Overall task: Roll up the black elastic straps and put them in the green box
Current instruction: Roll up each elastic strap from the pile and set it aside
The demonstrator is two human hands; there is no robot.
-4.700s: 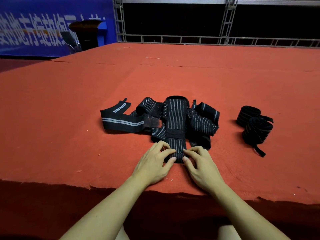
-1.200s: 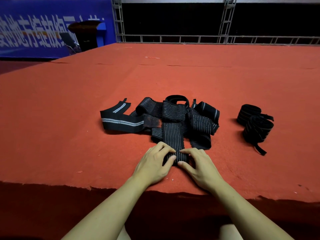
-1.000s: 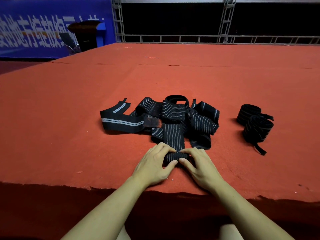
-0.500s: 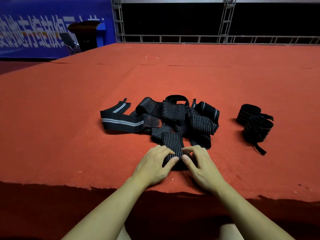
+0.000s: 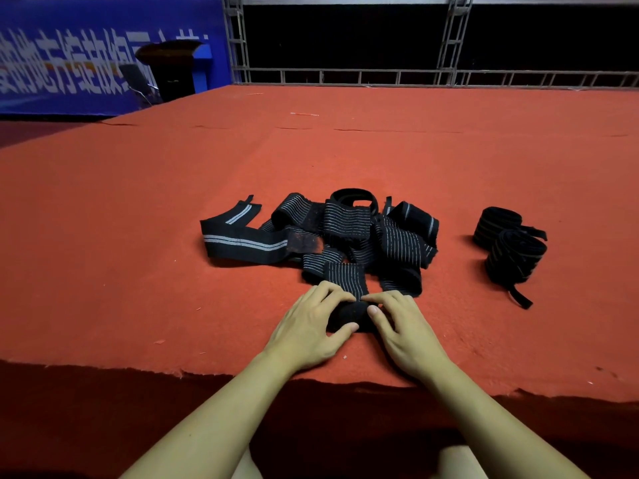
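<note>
**Rolling the striped strap toward the heap**

While we kneel at the near edge of the red carpeted worktop [image 5: 138, 236], both our hands sit on one small black roll of elastic strap [image 5: 349, 314]. Our left hand [image 5: 307, 331] curls round its left end, thumb tucked under the near side, and our right hand [image 5: 404, 331] curls round the right end, fingertips on top. The roll's long axis runs left to right, straight across us, and it lies between the two hands, so neither is nearer than the other.

From the roll, the unrolled tail of the black strap with thin pale stripes [image 5: 345, 276] runs directly away from us into the loose heap of black straps [image 5: 349, 229]. Its length points fore and aft, square to the roll's axis. We judge the next turn must push the roll forward along that tail, both hands keeping even pressure so that the layers stay aligned.

Two finished black rolls [image 5: 508, 243] lie well apart to the right. We see no green box in view.
</note>
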